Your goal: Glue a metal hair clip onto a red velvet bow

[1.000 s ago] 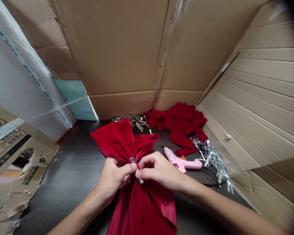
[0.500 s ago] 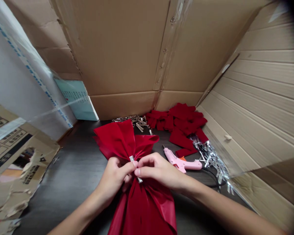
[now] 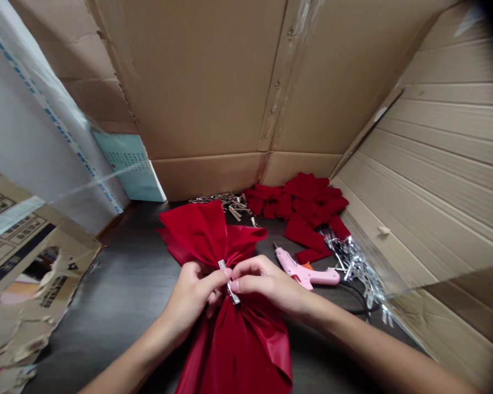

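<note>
A large red fabric bow (image 3: pixel 201 224) lies in front of me, gathered at its middle, with its long tails running toward me. Across the gathered centre sits a silver metal hair clip (image 3: pixel 233 295), partly covered by my fingers. My left hand (image 3: pixel 195 287) grips the pinched centre of the bow from the left, its thumb resting by the clip and its other fingers mostly hidden behind the fabric. From the right, my right hand (image 3: pixel 263 282) pinches at the clip with thumb and forefinger. Whatever lies under the fingertips is hidden.
Right of the bow lies a pink glue gun (image 3: pixel 306 271) with a black cord. Behind are a pile of metal clips (image 3: pixel 230 205) and red fabric pieces (image 3: pixel 308 200). Silver strips (image 3: pixel 359 268) lie at the right. Cardboard walls (image 3: pixel 213 82) surround the dark table (image 3: pixel 123 273).
The right fingertips have shifted slightly, and more of the silver clip shows below them. The bow's lower tails have moved a little to the left. Both hands keep hold.
</note>
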`<control>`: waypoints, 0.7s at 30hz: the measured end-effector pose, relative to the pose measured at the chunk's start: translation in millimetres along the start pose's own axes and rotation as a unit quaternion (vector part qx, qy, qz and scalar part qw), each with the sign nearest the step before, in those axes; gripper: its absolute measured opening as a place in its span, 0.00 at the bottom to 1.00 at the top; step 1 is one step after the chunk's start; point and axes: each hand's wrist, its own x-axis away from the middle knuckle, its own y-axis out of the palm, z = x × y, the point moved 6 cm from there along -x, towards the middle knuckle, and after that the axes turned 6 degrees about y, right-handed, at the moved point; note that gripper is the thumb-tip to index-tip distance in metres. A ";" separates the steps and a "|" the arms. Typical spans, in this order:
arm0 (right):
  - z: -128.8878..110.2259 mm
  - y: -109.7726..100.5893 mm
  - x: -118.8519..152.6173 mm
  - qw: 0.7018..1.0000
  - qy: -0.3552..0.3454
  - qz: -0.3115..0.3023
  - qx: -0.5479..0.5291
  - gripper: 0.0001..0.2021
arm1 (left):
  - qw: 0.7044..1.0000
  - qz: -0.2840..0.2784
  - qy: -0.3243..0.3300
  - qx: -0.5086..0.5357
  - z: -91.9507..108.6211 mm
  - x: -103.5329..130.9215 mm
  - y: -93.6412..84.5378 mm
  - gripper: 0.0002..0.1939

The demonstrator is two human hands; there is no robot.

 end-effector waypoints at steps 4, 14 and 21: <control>1.8 0.2 -0.5 1.000 0.006 0.002 -0.007 0.05 | 1.000 0.001 0.000 -0.003 1.6 -0.4 0.9 0.19; 2.6 2.5 -1.0 1.000 0.006 -0.015 -0.010 0.05 | 1.000 -0.012 -0.001 -0.016 3.6 1.5 2.1 0.16; 6.9 3.0 -0.8 0.996 0.040 -0.017 -0.073 0.04 | 0.999 -0.019 0.011 -0.028 1.9 -0.3 1.9 0.17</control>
